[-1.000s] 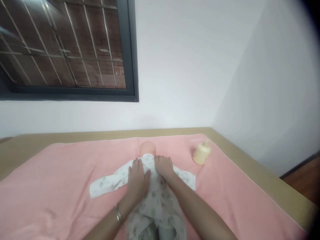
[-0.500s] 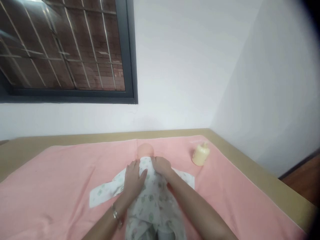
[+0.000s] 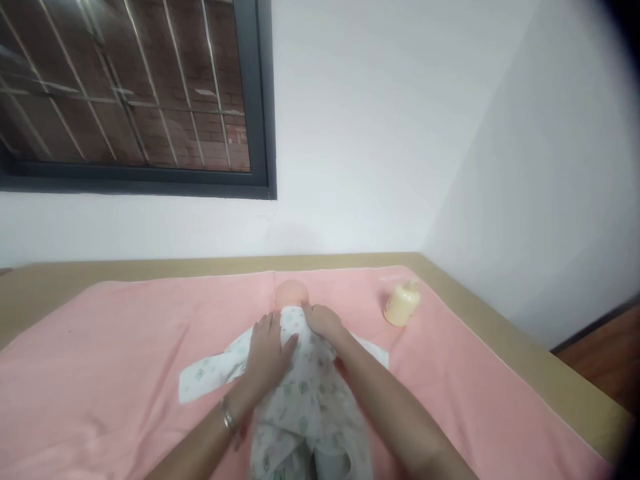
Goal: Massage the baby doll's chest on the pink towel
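A baby doll with a smooth round head (image 3: pixel 292 293) lies on a pink sheet (image 3: pixel 125 347), its head away from me. It wears a white garment (image 3: pixel 305 393) with a small green print; one sleeve (image 3: pixel 213 375) is spread to the left, the other partly behind my right arm. My left hand (image 3: pixel 269 350) rests flat on the garment's left shoulder and chest, fingers stretched and thumb apart. At the right side of the collar, my right hand (image 3: pixel 323 321) has its fingers curled on the cloth. Its fingertips are partly hidden.
A pale yellow pump bottle (image 3: pixel 401 305) stands on the sheet at the right. Tan padded edging (image 3: pixel 480 317) shows around the sheet. White walls rise behind and to the right; a dark-framed, barred window (image 3: pixel 260 180) is at upper left.
The whole view has shifted slightly, with the window and bottle now higher in the picture. My hands stay at the doll's shoulders, with little visible movement on the garment.
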Motion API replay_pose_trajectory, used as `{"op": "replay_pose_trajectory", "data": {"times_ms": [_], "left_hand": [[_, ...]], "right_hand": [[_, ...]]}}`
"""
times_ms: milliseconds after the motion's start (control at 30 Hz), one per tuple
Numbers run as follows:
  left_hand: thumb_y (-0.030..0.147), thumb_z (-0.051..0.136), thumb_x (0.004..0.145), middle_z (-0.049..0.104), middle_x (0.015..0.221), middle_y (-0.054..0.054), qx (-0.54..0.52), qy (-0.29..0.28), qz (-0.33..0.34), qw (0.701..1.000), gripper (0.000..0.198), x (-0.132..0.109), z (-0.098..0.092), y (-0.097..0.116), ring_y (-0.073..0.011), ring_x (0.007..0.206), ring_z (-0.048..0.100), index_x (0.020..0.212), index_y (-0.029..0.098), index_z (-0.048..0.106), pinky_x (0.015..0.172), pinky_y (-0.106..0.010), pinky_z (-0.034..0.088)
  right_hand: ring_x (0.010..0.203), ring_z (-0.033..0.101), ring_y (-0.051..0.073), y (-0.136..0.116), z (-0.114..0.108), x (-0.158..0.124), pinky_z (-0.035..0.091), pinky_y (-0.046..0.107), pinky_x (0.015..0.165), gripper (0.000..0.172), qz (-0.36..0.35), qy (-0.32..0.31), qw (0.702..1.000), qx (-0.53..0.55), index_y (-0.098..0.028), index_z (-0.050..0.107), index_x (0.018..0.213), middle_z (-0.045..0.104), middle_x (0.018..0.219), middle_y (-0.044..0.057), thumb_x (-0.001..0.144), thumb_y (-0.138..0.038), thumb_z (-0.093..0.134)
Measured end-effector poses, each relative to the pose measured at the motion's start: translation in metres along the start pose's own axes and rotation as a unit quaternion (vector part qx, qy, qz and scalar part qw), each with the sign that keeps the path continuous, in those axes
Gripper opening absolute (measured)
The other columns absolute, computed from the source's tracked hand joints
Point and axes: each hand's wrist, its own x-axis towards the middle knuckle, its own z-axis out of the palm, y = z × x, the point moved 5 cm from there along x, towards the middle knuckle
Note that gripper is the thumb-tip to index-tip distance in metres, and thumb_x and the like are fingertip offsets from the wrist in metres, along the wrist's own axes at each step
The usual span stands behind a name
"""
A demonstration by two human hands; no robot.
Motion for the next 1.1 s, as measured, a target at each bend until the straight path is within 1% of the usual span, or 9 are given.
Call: {"op": "replay_pose_trajectory", "data": {"times_ms": [100, 233, 333, 467, 567, 667, 767, 933, 1100], "left_hand": [[0.044, 0.033, 0.092, 0.054, 0.127, -0.017, 0.002, -0.009, 0.004, 1.0, 0.049, 0.0, -0.002, -0.003, -0.0301, 0.119, 0.047, 0.124, 0.011, 0.051, 0.101, -0.045, 0.031], [0.042, 0.022, 0.095, 0.067, 0.102, -0.012, -0.012, -0.119, -0.088, 0.989, 0.049, 0.029, -0.005, -0.014, -0.0256, 0.098, 0.06, 0.101, 0.016, 0.064, 0.091, -0.04, 0.038], [0.044, 0.022, 0.095, 0.068, 0.094, -0.014, 0.009, -0.15, -0.128, 0.98, 0.052, 0.036, -0.004, -0.012, -0.025, 0.09, 0.062, 0.095, 0.014, 0.065, 0.084, -0.037, 0.041], [0.041, 0.032, 0.094, 0.063, 0.107, -0.017, 0.056, -0.036, -0.042, 0.997, 0.045, 0.014, -0.005, 0.008, -0.0291, 0.103, 0.056, 0.112, 0.01, 0.059, 0.091, -0.041, 0.038], [0.033, 0.031, 0.094, 0.057, 0.12, -0.018, 0.044, 0.022, 0.005, 0.999, 0.042, 0.001, -0.004, 0.014, -0.0302, 0.114, 0.05, 0.122, 0.009, 0.052, 0.097, -0.044, 0.034], [0.033, 0.028, 0.095, 0.062, 0.111, -0.014, 0.001, -0.02, -0.011, 1.0, 0.041, 0.011, -0.001, 0.005, -0.0257, 0.106, 0.055, 0.113, 0.012, 0.058, 0.094, -0.04, 0.036], [0.044, 0.028, 0.094, 0.067, 0.103, -0.013, -0.018, -0.08, -0.111, 0.99, 0.048, 0.029, 0.002, -0.011, -0.0245, 0.097, 0.06, 0.107, 0.014, 0.062, 0.087, -0.036, 0.039], [0.054, 0.029, 0.091, 0.067, 0.103, -0.015, 0.019, -0.102, -0.153, 0.983, 0.055, 0.036, 0.003, -0.012, -0.0282, 0.1, 0.06, 0.107, 0.013, 0.063, 0.084, -0.037, 0.039], [0.058, 0.029, 0.09, 0.067, 0.102, -0.016, 0.041, -0.097, -0.174, 0.979, 0.058, 0.032, 0.005, -0.01, -0.0299, 0.101, 0.06, 0.102, 0.012, 0.063, 0.085, -0.038, 0.039]], "right_hand": [[0.104, 0.058, 0.03, -0.003, 0.006, -0.024, 0.04, 0.043, 0.091, 0.062, -0.027, 0.094, 0.995, -0.033, -0.011, 0.063, 0.111, 0.064, 0.109, 0.02, 0.099, -0.049, 0.016], [0.124, 0.042, 0.033, -0.016, 0.018, -0.064, 0.025, 0.049, 0.104, 0.053, -0.115, 0.232, 0.961, -0.1, -0.007, 0.048, 0.129, 0.05, 0.131, 0.023, 0.097, -0.045, 0.03], [0.114, 0.051, 0.031, -0.015, 0.011, -0.049, 0.031, 0.047, 0.099, 0.051, -0.105, 0.198, 0.97, -0.097, -0.01, 0.056, 0.12, 0.059, 0.119, 0.02, 0.098, -0.046, 0.027], [0.095, 0.062, 0.027, -0.007, -0.001, -0.007, 0.043, 0.039, 0.082, 0.063, -0.043, 0.06, 0.996, -0.047, -0.014, 0.066, 0.102, 0.067, 0.101, 0.015, 0.1, -0.048, 0.014], [0.095, 0.062, 0.026, -0.004, 0.002, -0.011, 0.042, 0.038, 0.083, 0.058, -0.031, 0.096, 0.994, -0.049, -0.014, 0.066, 0.101, 0.067, 0.099, 0.016, 0.1, -0.045, 0.017], [0.109, 0.054, 0.028, -0.008, 0.014, -0.04, 0.033, 0.043, 0.096, 0.043, -0.091, 0.214, 0.97, -0.075, -0.013, 0.059, 0.115, 0.062, 0.114, 0.017, 0.098, -0.038, 0.03], [0.119, 0.045, 0.028, -0.009, 0.022, -0.056, 0.023, 0.045, 0.105, 0.042, -0.125, 0.257, 0.956, -0.069, -0.012, 0.052, 0.126, 0.055, 0.126, 0.016, 0.095, -0.037, 0.036], [0.097, 0.058, 0.029, -0.004, 0.012, -0.029, 0.037, 0.042, 0.09, 0.05, -0.052, 0.194, 0.978, -0.054, -0.012, 0.063, 0.104, 0.065, 0.101, 0.016, 0.094, -0.052, 0.033], [0.091, 0.062, 0.029, -0.002, 0.009, -0.007, 0.042, 0.039, 0.078, 0.061, -0.019, 0.113, 0.993, -0.042, -0.014, 0.065, 0.1, 0.067, 0.098, 0.016, 0.092, -0.061, 0.026]]}}
